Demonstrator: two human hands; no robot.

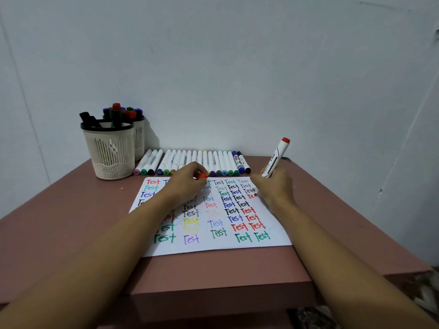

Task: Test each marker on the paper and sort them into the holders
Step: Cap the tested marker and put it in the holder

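Your right hand (273,189) is wrapped around the red marker (277,157). Its white barrel slants up and away from your knuckles to a red end cap. Its red tip comes out below your fingers and meets the paper (213,248) next to a half-written red "Te".

Your left hand (187,182) lies on the paper's far half, well apart from your right hand. It pinches the red cap (202,176) between its fingertips.

The paper lies under and between both hands, flat on the bench (71,222). It is covered with columns of the word "Test" in red, green, blue, black, purple, yellow and orange. Your left forearm hides some of the words.

Just beyond your hands, the row of markers (190,160) lies side by side along the foot of the wall (237,67), coloured ends towards you. Most have white barrels. A blue one and a black one close the row on the side of your right hand.

Out past your left hand stand two cream slotted holders with dark rims. The front holder (109,148) has a few dark markers leaning in it. The rear holder (139,138) touches the front holder or sits just behind it, against the wall, packed with upright markers capped in red, green and blue.
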